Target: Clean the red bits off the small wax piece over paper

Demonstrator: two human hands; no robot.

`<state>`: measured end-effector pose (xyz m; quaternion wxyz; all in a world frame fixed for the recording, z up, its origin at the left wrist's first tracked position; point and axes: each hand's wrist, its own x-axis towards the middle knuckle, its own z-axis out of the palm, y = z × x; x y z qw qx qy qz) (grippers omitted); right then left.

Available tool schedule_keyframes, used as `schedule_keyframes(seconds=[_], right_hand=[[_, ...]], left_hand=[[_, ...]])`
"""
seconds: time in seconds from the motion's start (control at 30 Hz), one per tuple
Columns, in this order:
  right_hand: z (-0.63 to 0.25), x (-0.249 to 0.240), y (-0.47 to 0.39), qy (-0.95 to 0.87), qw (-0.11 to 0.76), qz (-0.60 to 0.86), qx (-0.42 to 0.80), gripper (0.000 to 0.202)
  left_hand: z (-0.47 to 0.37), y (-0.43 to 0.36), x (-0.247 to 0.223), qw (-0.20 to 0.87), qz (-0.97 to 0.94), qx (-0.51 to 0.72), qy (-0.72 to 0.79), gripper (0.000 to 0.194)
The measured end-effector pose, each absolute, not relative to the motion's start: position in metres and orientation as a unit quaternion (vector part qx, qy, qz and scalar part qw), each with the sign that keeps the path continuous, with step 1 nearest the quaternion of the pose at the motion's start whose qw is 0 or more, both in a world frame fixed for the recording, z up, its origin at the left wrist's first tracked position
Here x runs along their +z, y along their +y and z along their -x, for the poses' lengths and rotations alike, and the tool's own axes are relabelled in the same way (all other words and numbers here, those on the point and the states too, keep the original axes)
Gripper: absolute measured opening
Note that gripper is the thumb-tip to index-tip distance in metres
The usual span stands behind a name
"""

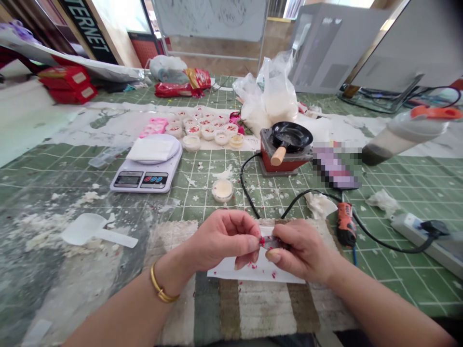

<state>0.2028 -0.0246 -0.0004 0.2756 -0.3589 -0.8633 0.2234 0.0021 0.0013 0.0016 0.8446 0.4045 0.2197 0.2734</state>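
Head view: both hands (pixel 262 243) pinch perhaps red petals, fingertips together.

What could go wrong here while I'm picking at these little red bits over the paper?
The red bits pinched between your left hand and right hand could miss the white paper and land on the striped cloth. The black cord runs close in front of your hands; snagging it might tug the small burner with its pan.
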Motion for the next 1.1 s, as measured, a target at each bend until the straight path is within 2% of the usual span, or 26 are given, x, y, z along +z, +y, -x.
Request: schedule_keyframes(seconds=[1.1], right_hand=[[-0.2021,-0.0014,-0.0230,-0.868,0.275,0.363,0.196,0.033]], left_hand=[[-0.0036,0.0006,0.0022,0.835,-0.408,0.291,0.229,0.011]])
